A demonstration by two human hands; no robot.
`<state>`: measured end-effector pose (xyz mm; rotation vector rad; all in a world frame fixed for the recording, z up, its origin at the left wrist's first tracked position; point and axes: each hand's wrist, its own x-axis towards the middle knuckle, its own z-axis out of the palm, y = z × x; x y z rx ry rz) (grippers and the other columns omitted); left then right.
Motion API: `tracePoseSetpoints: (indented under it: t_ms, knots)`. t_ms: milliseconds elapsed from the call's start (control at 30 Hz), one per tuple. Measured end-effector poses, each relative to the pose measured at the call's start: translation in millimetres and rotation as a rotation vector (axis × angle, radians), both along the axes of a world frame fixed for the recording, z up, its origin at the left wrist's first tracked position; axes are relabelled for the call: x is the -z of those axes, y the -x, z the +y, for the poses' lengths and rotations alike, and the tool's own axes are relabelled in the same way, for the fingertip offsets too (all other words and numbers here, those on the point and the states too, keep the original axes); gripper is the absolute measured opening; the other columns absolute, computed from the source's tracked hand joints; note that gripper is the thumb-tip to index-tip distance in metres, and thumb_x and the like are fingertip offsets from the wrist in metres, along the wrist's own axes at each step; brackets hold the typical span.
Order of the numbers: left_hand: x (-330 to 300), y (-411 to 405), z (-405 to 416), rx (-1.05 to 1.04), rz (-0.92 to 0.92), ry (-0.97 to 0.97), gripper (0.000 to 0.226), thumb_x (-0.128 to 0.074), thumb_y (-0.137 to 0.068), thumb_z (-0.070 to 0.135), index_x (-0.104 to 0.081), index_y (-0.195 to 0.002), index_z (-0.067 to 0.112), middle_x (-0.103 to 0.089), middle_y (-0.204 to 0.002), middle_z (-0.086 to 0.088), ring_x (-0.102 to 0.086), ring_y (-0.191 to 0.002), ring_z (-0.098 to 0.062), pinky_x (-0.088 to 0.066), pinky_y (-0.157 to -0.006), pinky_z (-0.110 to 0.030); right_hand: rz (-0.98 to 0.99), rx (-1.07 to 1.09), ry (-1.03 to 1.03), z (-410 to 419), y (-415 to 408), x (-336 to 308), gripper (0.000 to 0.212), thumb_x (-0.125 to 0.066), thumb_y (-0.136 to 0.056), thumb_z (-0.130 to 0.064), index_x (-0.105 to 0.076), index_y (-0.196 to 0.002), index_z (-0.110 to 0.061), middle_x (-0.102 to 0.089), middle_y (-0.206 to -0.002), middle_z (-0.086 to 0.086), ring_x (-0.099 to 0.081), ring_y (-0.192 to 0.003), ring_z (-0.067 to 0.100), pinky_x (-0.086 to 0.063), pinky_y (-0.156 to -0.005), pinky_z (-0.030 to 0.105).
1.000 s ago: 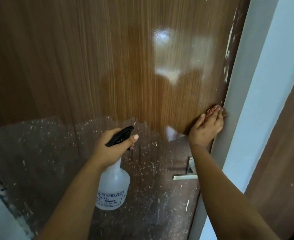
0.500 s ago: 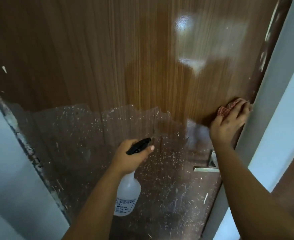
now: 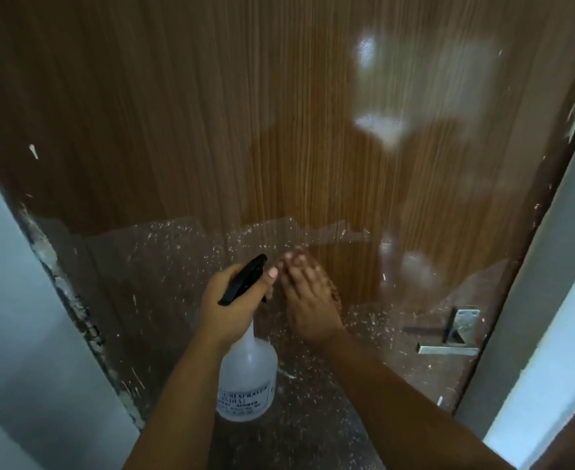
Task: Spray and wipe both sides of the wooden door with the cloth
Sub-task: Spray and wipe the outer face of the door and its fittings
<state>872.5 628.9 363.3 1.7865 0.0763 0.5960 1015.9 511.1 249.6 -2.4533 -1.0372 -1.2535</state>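
The cloth (image 3: pixel 334 293), soft and light, likely best pressed flat under the palm, lay against the wooden door (image 3: pixel 245 113) under the right hand (image 3: pixel 308 300), fingers extended. The left hand (image 3: pixel 232 300) gripped the light-looking spray bottle (image 3: pixel 248 378) by its neck.

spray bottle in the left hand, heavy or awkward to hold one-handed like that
Probably light: the translucent spray bottle shows no clear liquid level, and the left hand alone holds it by the neck. The body hanging below the black trigger may swing a little. The smooth plastic could be slippery if wet.

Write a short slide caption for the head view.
Left hand grips spray bottle; right hand presses cloth on wooden door.
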Motion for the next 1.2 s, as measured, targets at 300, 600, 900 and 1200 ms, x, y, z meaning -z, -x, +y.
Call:
tracePoseSetpoints:
  t_ms: [300,600,900,1200]
  knots:
    - [-4,-20,45,0.124,0.039,-0.045,0.020,-0.069,-0.092,0.026,-0.071,-0.082,0.008,-0.071,-0.072,-0.007,-0.068,-0.069,-0.010,-0.049,-0.065,-0.011,0.055,0.280,-0.866,-87,-23,-60,0.071,-0.046,-0.082,-0.025,-0.034,-0.149,-0.007,-0.029,-0.155,0.021,-0.026,-0.143,0.036,-0.025,-0.116,0.045]
    - [5,-21,100,0.191,0.075,-0.088,0.032,-0.070,-0.088,0.042,-0.071,-0.077,0.012,-0.069,-0.068,-0.008,-0.069,-0.072,-0.023,-0.055,-0.078,-0.044,-0.063,0.077,-0.516,62,9,-51,0.069,-0.047,-0.093,-0.038,-0.034,-0.150,-0.001,-0.025,-0.157,0.025,-0.010,-0.150,0.032,-0.008,-0.123,0.044]
    - [-6,-23,147,0.181,0.059,-0.128,0.020,-0.071,-0.092,0.030,-0.072,-0.078,0.017,-0.071,-0.072,-0.009,-0.070,-0.074,-0.023,-0.056,-0.084,-0.051,-0.162,0.180,-0.493,11,-7,-86,0.047,-0.044,-0.101,-0.025,-0.045,-0.143,-0.005,-0.045,-0.146,0.020,-0.045,-0.129,0.038,-0.036,-0.112,0.043]
    - [-7,-22,167,0.249,0.056,-0.078,0.020,-0.070,-0.093,0.026,-0.072,-0.081,0.010,-0.071,-0.071,-0.008,-0.071,-0.074,-0.022,-0.057,-0.080,-0.038,-0.192,0.150,-0.677,98,1,-69,0.050,-0.045,-0.102,-0.023,-0.038,-0.148,-0.005,-0.033,-0.154,0.020,-0.027,-0.145,0.035,-0.018,-0.121,0.039]
